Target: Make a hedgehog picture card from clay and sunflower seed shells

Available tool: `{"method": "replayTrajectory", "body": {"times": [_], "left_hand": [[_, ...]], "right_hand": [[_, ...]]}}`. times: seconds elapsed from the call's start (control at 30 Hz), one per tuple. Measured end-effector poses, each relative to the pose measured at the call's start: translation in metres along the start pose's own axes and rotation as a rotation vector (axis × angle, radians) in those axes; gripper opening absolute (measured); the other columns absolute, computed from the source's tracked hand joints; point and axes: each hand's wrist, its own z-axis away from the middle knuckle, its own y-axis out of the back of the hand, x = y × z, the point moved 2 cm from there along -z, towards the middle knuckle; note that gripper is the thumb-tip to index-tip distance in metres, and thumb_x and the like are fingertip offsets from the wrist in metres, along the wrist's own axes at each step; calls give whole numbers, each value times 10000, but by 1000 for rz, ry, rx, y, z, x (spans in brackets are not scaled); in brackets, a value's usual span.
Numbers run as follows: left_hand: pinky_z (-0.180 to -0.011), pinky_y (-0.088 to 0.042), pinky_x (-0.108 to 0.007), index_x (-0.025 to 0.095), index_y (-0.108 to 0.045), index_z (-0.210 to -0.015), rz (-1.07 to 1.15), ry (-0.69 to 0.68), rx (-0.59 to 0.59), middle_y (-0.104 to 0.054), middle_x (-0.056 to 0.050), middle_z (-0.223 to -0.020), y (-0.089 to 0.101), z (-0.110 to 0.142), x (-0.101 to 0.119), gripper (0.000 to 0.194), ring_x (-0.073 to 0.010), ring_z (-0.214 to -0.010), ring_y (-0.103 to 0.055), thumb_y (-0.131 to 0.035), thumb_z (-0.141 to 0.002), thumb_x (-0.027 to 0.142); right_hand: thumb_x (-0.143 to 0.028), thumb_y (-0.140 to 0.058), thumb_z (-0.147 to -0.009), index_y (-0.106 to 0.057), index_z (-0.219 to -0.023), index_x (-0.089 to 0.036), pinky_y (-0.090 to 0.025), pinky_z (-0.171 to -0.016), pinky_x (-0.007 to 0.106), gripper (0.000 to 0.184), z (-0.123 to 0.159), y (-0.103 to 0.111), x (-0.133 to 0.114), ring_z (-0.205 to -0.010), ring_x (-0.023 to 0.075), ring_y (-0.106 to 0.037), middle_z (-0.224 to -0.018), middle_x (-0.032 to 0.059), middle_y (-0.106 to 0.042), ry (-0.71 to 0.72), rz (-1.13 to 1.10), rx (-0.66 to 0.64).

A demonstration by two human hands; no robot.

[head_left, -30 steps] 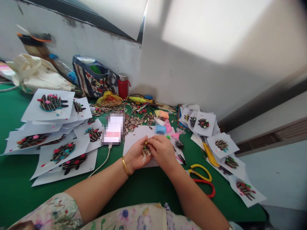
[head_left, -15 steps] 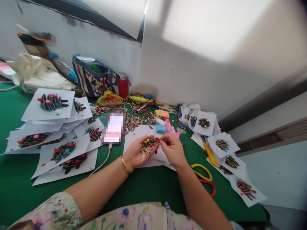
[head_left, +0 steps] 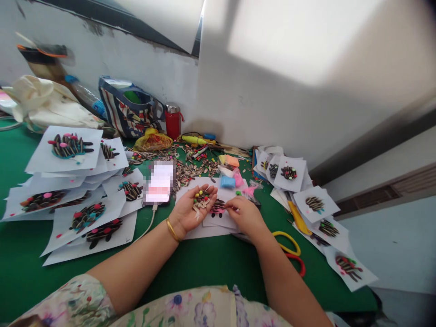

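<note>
My left hand (head_left: pixel 190 210) is cupped palm up, holding a small heap of sunflower seeds (head_left: pixel 199 205) mixed with little red, yellow and green balls. To its right, a white paper (head_left: pixel 213 220) bears a figure of dark striped seeds (head_left: pixel 218 206) on a pink base with two black dots below. My right hand (head_left: pixel 243 214) pinches a sunflower seed at the right edge of this figure; its fingertips partly hide the seed. Under my right forearm lie scissors (head_left: pixel 289 244) with yellow and red handles.
Stacked papers with seed figures (head_left: pixel 80 154) stand left, more (head_left: pixel 315 204) right. Loose sunflower seeds (head_left: pixel 190 172) spread behind the hands, near blue clay (head_left: pixel 227 182) and pink clay (head_left: pixel 237 177). A phone (head_left: pixel 159 184) with a cable, a red flask (head_left: pixel 173 122) and a striped bag (head_left: pixel 131 109) stand leftward.
My right hand has moved from over the left palm down to the seed figure on the paper. My left hand has shifted left, uncovering the figure.
</note>
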Motion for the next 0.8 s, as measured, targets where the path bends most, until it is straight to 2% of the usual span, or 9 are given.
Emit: {"method": "replayTrajectory", "body": {"times": [0.07,0.27,0.8], "left_hand": [[-864,-585,-394,81,-645,-905,2,2,-2,-697,-162,-981,0,0,0,175,-254,-1000,-684,-485,-920,151],[-842,-595,-392,87,-645,-915,-4,5,9,-697,-167,-997,-1,0,0,181,-254,-991,-688,-476,-922,150],[-846,-591,-390,85,-646,-926,-5,14,-3,-700,-164,-986,0,0,1,185,-253,-973,-692,-481,-922,171]], "right_hand": [[-140,-563,-822,-711,-863,-224,-442,-799,279,176,0,-5,-3,-875,174,-610,-893,28,-702,37,13,5],[-129,-546,-825,-680,-868,-217,-402,-726,258,166,0,-11,-6,-813,163,-590,-866,13,-692,15,95,-36],[-152,-547,-854,-686,-873,-186,-395,-788,268,144,-2,-21,-11,-883,183,-580,-880,51,-670,14,259,-49]]}}
